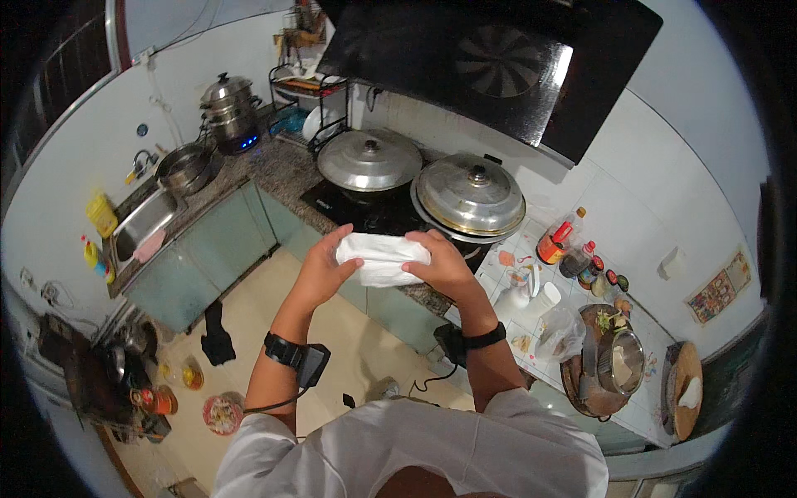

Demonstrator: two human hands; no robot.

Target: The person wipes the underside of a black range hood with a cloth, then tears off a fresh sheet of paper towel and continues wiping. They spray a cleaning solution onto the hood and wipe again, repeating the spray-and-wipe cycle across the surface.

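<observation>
A white folded cloth or paper towel (383, 258) is stretched between my two hands, in front of the cooktop. My left hand (329, 264) grips its left end, thumb on top. My right hand (441, 264) pinches its right end in the same way. Just beyond the hands lies the black glass cooktop (367, 215). It bears a pan with a domed metal lid (369, 159) at the left and a larger lidded wok (471, 194) at the right. The fingers behind the white cloth are partly hidden.
A steel sink (146, 221) and a stacked steamer pot (228, 112) are at the left. Sauce bottles (553, 244), a plastic bag (560, 333) and a steel bowl (621, 362) on a chopping board stand at the right. A range hood (485, 62) hangs above. Bottles (154, 400) stand on the floor.
</observation>
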